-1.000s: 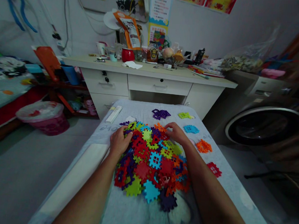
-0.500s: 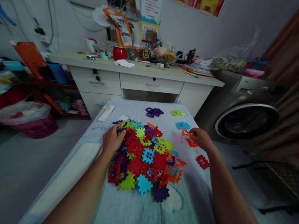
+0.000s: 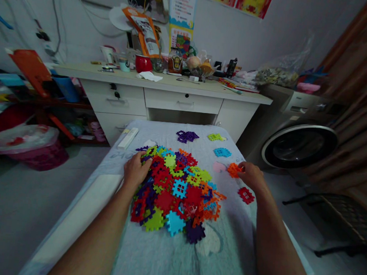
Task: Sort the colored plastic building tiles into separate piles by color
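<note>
A heap of coloured plastic interlocking tiles (image 3: 176, 191) lies on a pale cloth-covered table (image 3: 175, 254). My left hand (image 3: 136, 171) rests on the heap's left edge, fingers curled over the tiles. My right hand (image 3: 252, 176) is at the table's right side, its fingers closed on the small stack of orange tiles (image 3: 233, 169). Around it lie sorted piles: a red tile (image 3: 246, 195), blue tiles (image 3: 222, 152), yellow-green tiles (image 3: 216, 137), purple tiles (image 3: 187, 136) and a pale pink piece (image 3: 219, 167).
A white desk (image 3: 162, 85) crowded with cups, jars and papers stands beyond the table. A washing machine (image 3: 299, 143) is at the right, a pink bin (image 3: 26, 145) on the floor at the left. A white bar-shaped object (image 3: 127, 138) lies at the table's far left corner.
My right hand left the heap with an orange tile and carried it right to the orange stack. My left hand stayed on the heap. The camera shifted slightly rightwards.
</note>
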`<state>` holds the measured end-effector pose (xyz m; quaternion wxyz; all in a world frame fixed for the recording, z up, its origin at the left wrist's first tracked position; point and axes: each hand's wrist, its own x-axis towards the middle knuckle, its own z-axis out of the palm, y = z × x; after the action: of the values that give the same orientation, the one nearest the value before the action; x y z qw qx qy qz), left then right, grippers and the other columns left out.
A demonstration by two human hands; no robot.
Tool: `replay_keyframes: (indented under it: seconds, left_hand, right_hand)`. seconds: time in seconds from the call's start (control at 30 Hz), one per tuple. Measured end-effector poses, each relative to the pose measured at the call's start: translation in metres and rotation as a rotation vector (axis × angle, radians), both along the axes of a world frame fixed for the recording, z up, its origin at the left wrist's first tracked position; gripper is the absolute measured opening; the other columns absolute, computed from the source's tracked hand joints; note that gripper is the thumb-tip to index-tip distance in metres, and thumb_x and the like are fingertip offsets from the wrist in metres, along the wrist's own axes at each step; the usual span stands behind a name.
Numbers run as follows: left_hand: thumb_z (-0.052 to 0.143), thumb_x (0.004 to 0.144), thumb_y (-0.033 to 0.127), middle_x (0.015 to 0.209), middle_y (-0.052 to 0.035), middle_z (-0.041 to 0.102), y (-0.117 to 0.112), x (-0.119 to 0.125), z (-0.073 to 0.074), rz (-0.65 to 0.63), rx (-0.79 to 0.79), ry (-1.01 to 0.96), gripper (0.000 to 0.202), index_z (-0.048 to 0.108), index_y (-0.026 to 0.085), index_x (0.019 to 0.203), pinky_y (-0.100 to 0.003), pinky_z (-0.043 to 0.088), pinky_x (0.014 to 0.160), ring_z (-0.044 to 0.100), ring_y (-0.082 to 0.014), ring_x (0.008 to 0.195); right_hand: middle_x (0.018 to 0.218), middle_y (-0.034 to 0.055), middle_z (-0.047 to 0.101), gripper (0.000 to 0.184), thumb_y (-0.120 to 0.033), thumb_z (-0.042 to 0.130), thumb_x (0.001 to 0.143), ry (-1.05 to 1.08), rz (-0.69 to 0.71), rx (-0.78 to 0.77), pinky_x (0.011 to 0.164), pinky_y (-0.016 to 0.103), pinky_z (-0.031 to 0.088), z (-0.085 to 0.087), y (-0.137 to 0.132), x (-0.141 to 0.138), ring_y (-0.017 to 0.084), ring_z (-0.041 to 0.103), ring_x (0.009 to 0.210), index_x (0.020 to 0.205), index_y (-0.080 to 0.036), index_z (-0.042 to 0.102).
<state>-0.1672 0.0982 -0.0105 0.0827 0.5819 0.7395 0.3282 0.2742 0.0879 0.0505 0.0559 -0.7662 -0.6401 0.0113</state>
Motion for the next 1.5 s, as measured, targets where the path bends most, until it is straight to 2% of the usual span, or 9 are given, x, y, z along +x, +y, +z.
replay_keyframes:
  seconds: [0.2,0.37,0.5,0.7,0.77,0.87,1.0,1.33,1.5]
  left_hand:
    - [0.048,0.087,0.045,0.123,-0.0110,0.066,0.000,0.000,0.001,-0.003,-0.012,-0.005,0.045,0.057,0.020,0.124,-0.042,0.044,0.100,0.060,-0.0276,0.114]
    - [0.048,0.087,0.045,0.122,-0.0105,0.065,0.000,-0.001,-0.001,-0.011,0.005,-0.008,0.045,0.056,0.020,0.124,-0.041,0.043,0.101,0.060,-0.0276,0.115]
    - [0.049,0.087,0.045,0.123,-0.0110,0.065,0.000,-0.002,-0.002,-0.012,0.002,-0.026,0.046,0.056,0.019,0.125,-0.040,0.044,0.100,0.060,-0.0274,0.114]
    - [0.050,0.087,0.045,0.124,-0.0098,0.065,0.000,-0.001,-0.001,-0.002,-0.002,-0.030,0.045,0.057,0.021,0.124,-0.040,0.045,0.099,0.060,-0.0266,0.113]
    - [0.050,0.086,0.045,0.123,-0.0095,0.066,0.000,0.000,0.000,0.000,-0.007,-0.039,0.044,0.058,0.021,0.123,-0.039,0.045,0.098,0.061,-0.0262,0.112]
    - [0.051,0.086,0.044,0.122,-0.0092,0.066,0.000,0.000,0.001,-0.004,-0.003,-0.047,0.043,0.058,0.022,0.122,-0.039,0.046,0.097,0.061,-0.0258,0.111]
    - [0.051,0.086,0.044,0.122,-0.0091,0.066,0.000,-0.001,0.000,-0.004,-0.002,-0.035,0.044,0.057,0.022,0.123,-0.039,0.045,0.098,0.061,-0.0258,0.112]
    - [0.049,0.087,0.044,0.122,-0.0110,0.066,0.000,-0.001,0.000,-0.012,-0.003,-0.007,0.045,0.057,0.020,0.124,-0.041,0.045,0.098,0.061,-0.0274,0.112]
    - [0.048,0.087,0.045,0.120,-0.0107,0.066,0.000,-0.001,0.000,-0.014,-0.007,-0.002,0.046,0.057,0.019,0.124,-0.041,0.045,0.098,0.061,-0.0279,0.111]
  right_hand:
    - [0.102,0.0132,0.065,0.024,-0.031,0.065,0.081,-0.044,0.106,0.056,0.076,0.034,0.042,-0.004,0.000,-0.021,0.027,0.060,0.095,0.102,-0.022,0.073]
    - [0.106,0.0150,0.063,0.021,-0.022,0.061,0.083,-0.090,0.116,0.037,0.080,0.039,0.040,-0.010,-0.001,-0.026,0.030,0.055,0.099,0.099,-0.024,0.074]
    - [0.105,0.0157,0.062,0.020,-0.018,0.057,0.084,-0.041,0.136,0.129,0.082,0.040,0.040,-0.011,-0.001,-0.034,0.030,0.054,0.099,0.096,-0.021,0.074]
    - [0.106,0.0091,0.067,0.019,-0.024,0.056,0.088,0.314,0.557,0.190,0.094,0.039,0.040,-0.019,-0.004,-0.076,0.024,0.057,0.102,0.102,-0.020,0.069]
    - [0.110,0.0086,0.069,0.025,-0.028,0.054,0.091,0.396,0.615,0.169,0.097,0.039,0.039,-0.022,-0.007,-0.090,0.024,0.059,0.105,0.111,-0.021,0.066]
    - [0.116,0.0086,0.069,0.030,-0.028,0.057,0.090,0.437,0.628,0.116,0.099,0.038,0.038,-0.026,-0.009,-0.103,0.024,0.059,0.108,0.117,-0.021,0.064]
    - [0.109,0.0070,0.071,0.023,-0.021,0.061,0.086,0.444,0.638,0.098,0.095,0.037,0.040,-0.032,-0.007,-0.107,0.023,0.060,0.104,0.107,-0.021,0.068]
    - [0.095,0.0060,0.069,0.014,-0.014,0.057,0.083,0.473,0.629,0.224,0.093,0.037,0.040,-0.039,-0.003,-0.106,0.022,0.059,0.095,0.092,-0.020,0.067]
    - [0.092,0.0074,0.068,0.012,-0.018,0.053,0.084,0.535,0.571,0.385,0.088,0.039,0.042,-0.039,-0.005,-0.107,0.023,0.058,0.093,0.088,-0.020,0.065]
